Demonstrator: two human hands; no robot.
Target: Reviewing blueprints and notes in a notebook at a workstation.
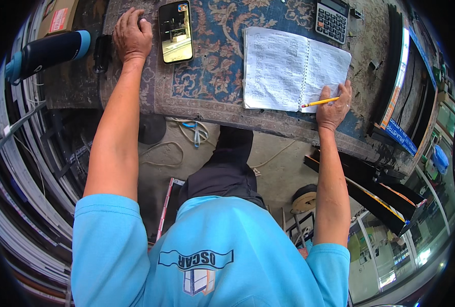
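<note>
My right hand [334,107] rests at the near right corner of an open spiral notebook [273,71] and holds a yellow pencil [317,103] between the fingers, its eraser end pointing left across the page. Handwriting and small sketches fill the notebook pages. My left hand [132,37] lies on the cloth-covered table, fingers stretched forward and thumb apart; a small dark spot shows by the thumb tip, too small to name. To the right of that hand lies a smartphone [175,33] with its screen lit. A black case-like object [102,53] sits left of the wrist.
A dark blue bottle [51,53] lies at the left, near a cardboard box [58,18]. Beyond the notebook is a calculator [331,20]. Long dark profiles [391,66] line the table's right side. Stacked metal lengths [17,194] fill the left; a rope [161,162] lies on the floor.
</note>
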